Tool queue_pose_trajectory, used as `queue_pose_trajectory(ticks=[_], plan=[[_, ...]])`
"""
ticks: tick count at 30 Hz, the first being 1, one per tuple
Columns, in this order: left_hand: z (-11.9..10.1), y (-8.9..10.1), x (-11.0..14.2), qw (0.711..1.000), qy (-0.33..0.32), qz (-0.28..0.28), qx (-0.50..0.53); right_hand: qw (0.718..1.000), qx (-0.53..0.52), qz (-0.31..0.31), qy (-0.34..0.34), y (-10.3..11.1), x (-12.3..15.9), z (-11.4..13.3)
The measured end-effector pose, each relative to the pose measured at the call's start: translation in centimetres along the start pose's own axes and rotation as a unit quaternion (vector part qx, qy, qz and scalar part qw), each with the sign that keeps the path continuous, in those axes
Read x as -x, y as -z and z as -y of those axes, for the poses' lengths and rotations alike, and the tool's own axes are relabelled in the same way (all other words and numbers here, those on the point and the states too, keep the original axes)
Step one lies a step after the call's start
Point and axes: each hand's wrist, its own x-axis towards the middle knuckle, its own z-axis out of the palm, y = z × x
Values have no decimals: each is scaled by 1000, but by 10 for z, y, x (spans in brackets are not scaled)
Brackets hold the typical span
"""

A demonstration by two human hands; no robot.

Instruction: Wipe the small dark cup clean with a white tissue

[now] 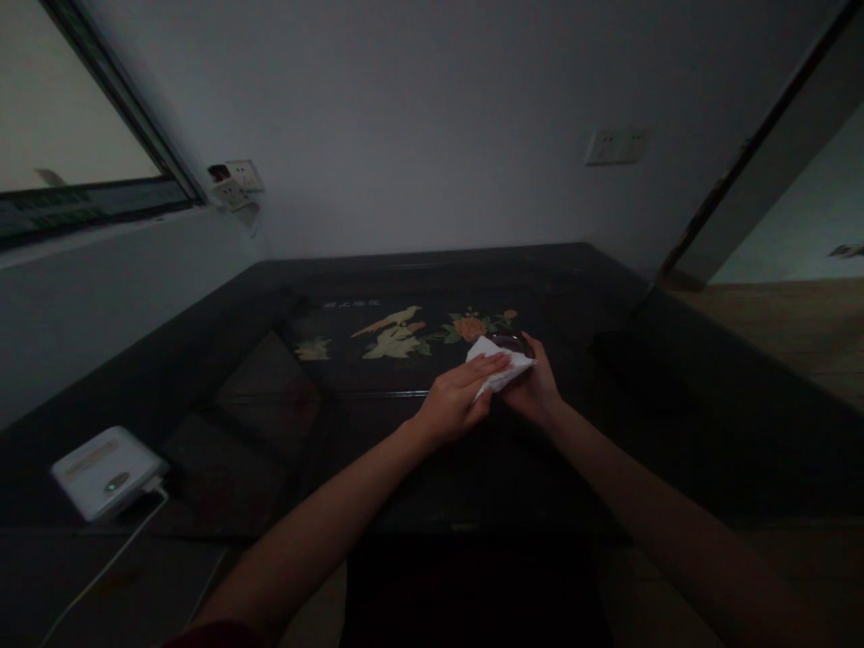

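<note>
Over the dark tabletop, my left hand presses a folded white tissue with its fingers laid along the top of it. My right hand grips a dark, shiny, glass-like object from its right side, the fingers curled up around the edge. The tissue lies against the near side of this object and covers much of it. In the dim light I cannot make out its exact kind.
The black table carries a bird-and-flower picture. A white box-shaped device with a white cable sits at the left. A black flat item lies to the right. Wall sockets are behind.
</note>
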Motion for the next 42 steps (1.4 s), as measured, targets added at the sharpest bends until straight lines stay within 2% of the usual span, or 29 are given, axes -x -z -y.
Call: queue_pose_trajectory(ticks=[4,11,19,27,34,38,42], plan=[[8,3,1,999,41,-24,8,1000,8,-15,-13,-6,2,0],[15,5,3,993,109,-38,-4,998,44,37,-41,-8,6,-3],[18,8,5,998,29,-41,-40,999,31,20,-15,-8,7,6],[6,6,5,997,-40,-20,-58,999,25,-24,4,0,-2,4],[-2,3,1,994,-57,32,-83,999,29,-4,18,7,-3,-2],[-4,0,-3,994,-55,53,-82,999,43,6,-10,7,-3,-6],[-6,-3,-5,993,-41,76,-76,999,35,-20,-4,5,-3,-15]])
